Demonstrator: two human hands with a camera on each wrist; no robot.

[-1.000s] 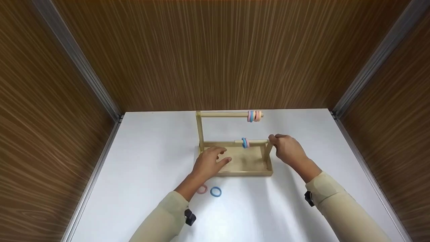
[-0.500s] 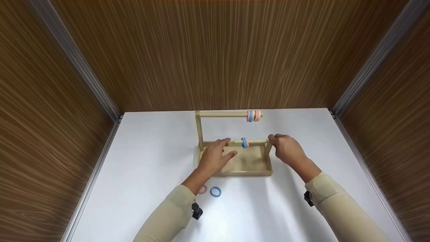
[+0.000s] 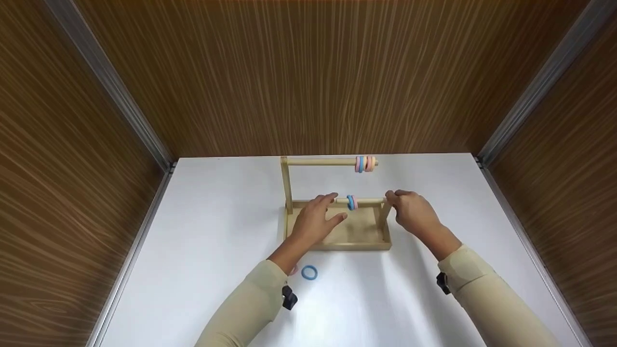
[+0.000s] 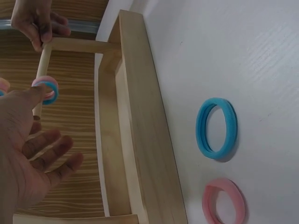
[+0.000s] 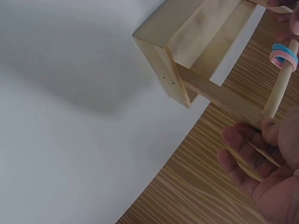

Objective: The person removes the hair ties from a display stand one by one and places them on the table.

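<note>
Right hand [image 3: 409, 212] pinches the free end of the lower dowel [image 3: 368, 200] on the wooden rack [image 3: 337, 231]; left hand [image 3: 315, 221] hovers with fingers spread, fingertip at the two rings [image 3: 351, 203] on that dowel. Upper dowel [image 3: 320, 162] carries several rings (exact count unclear). A blue ring [image 3: 309, 273] and a pink ring [image 4: 223, 201] lie loose on the desk [image 3: 217, 217], so judged roughly midway.

open white table [image 3: 217, 217] left of wooden rack [image 3: 337, 243], loose blue ring [image 3: 309, 273] in front, walls close
</note>
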